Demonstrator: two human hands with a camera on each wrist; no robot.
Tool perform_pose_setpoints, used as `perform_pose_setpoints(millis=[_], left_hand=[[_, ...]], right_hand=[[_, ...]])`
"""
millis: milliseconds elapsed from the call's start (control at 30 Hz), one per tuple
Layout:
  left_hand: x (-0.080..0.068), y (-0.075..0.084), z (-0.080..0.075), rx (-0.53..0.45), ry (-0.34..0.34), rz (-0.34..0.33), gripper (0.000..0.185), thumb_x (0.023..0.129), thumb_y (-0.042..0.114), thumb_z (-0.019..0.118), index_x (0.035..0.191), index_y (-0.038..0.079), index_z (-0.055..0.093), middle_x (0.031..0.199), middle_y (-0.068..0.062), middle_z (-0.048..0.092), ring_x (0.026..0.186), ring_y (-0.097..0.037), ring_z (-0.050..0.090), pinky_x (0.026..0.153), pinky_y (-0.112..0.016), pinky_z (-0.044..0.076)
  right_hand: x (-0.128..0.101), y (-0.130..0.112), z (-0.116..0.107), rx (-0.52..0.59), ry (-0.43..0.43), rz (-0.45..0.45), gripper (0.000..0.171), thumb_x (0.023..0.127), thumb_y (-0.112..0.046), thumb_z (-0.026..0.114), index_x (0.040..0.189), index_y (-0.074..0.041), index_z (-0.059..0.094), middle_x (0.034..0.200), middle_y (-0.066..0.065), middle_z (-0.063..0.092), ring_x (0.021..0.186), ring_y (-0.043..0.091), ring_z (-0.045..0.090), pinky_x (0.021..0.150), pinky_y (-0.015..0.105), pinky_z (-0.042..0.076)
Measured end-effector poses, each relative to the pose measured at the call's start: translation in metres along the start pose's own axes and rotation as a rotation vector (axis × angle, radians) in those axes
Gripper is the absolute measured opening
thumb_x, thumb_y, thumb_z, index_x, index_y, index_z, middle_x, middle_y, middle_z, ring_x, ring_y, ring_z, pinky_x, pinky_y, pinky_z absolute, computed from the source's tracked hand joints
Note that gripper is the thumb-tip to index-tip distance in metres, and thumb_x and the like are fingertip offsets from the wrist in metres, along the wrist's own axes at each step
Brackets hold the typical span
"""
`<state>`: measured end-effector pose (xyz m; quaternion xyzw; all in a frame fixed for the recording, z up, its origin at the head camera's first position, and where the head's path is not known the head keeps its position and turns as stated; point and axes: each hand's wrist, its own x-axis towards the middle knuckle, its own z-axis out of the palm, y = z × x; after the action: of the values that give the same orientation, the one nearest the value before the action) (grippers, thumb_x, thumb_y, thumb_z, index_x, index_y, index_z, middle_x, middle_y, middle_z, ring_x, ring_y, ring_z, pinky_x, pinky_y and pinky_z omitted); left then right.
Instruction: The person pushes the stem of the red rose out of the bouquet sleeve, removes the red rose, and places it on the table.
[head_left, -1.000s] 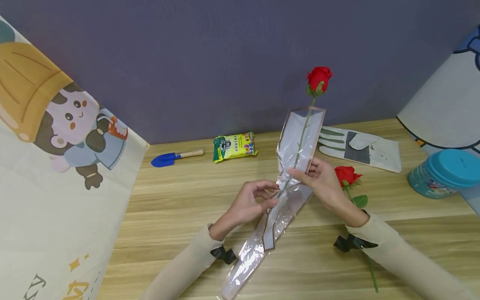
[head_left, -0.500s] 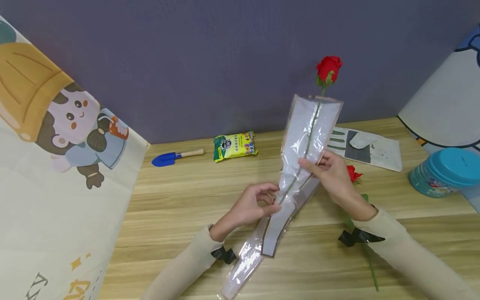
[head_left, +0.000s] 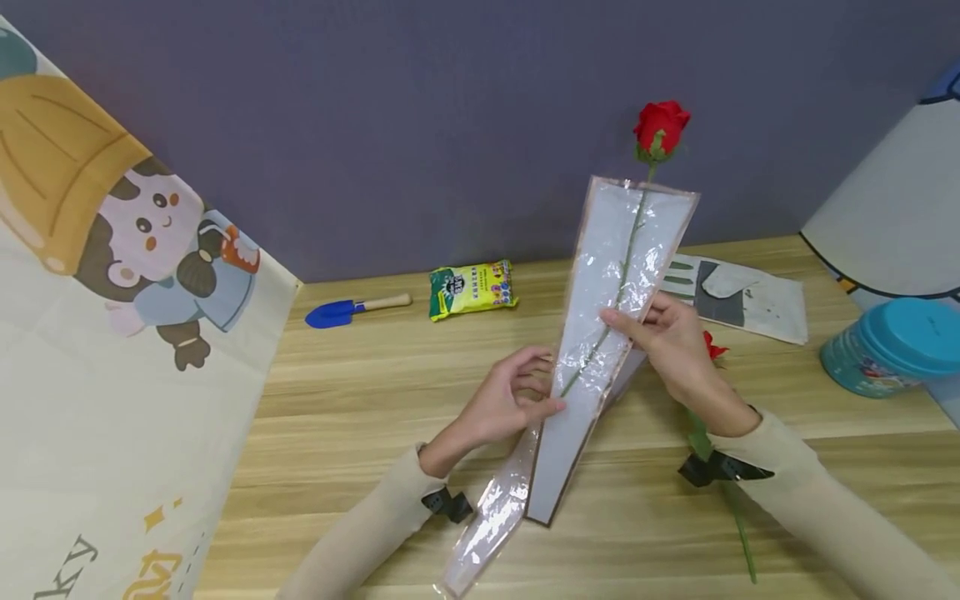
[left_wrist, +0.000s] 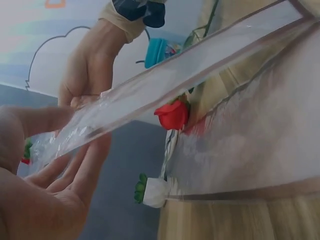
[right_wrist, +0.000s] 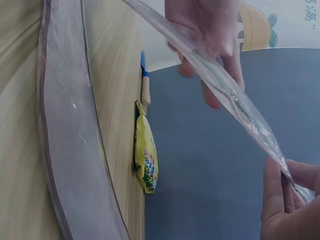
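A red rose (head_left: 662, 129) stands in a clear, white-backed flower sleeve (head_left: 562, 450) in the head view. Its bloom is above the sleeve's wide top and its green stem shows through the film. My left hand (head_left: 506, 400) pinches the sleeve's left edge low down, thumb in front and fingers mostly behind. Higher up, my right hand (head_left: 678, 346) pinches the right edge, its thumb lying over the front near the stem. In the right wrist view the sleeve (right_wrist: 250, 117) slants, tilted, between both hands, above the table.
Another clear sleeve (head_left: 491, 517) lies underneath on the wooden table. A second red rose (head_left: 714, 344) lies partly hidden by my right arm. Along the back are a blue trowel (head_left: 330, 314), a yellow-green packet (head_left: 472, 289) and a work glove (head_left: 765, 304). A turquoise tub (head_left: 888, 346) stands right.
The sleeve, creased and narrowed around the middle a second ago, is now spread flat. The rose and the sleeve's top have moved up and right, along with my right hand. My left hand has barely moved.
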<state>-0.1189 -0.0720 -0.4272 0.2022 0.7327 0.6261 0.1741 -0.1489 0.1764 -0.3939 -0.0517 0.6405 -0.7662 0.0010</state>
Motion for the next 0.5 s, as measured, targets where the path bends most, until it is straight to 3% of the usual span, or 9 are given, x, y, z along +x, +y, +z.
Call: perform_pose_setpoints(millis=[200,500], left_hand=[[0.0055,0.0014,0.0029,-0.054,0.071,0.07,0.066,0.086,-0.006,0.077,0.146,0.001,0.05,0.124,-0.03,0.07,0.09,-0.014,0.073,0.08,-0.031,0.067],[0.0051,0.0023,0.0055,-0.028,0.067,0.071,0.072,0.082,-0.011,0.077,0.147,0.006,0.05,0.125,-0.028,0.072,0.082,-0.009,0.071,0.072,-0.029,0.066]], right_hand=[[-0.0018,0.0041,0.0042,-0.046,-0.007,0.044,0.015,0.095,-0.007,0.076,0.108,-0.012,0.069,0.09,-0.009,0.081,0.079,0.004,0.077,0.071,0.02,0.064],[-0.0064,0.0097,0.0034,-0.142,0.003,0.109,0.019,0.094,-0.014,0.078,0.11,-0.01,0.067,0.088,-0.013,0.081,0.078,0.002,0.075,0.071,0.019,0.064]])
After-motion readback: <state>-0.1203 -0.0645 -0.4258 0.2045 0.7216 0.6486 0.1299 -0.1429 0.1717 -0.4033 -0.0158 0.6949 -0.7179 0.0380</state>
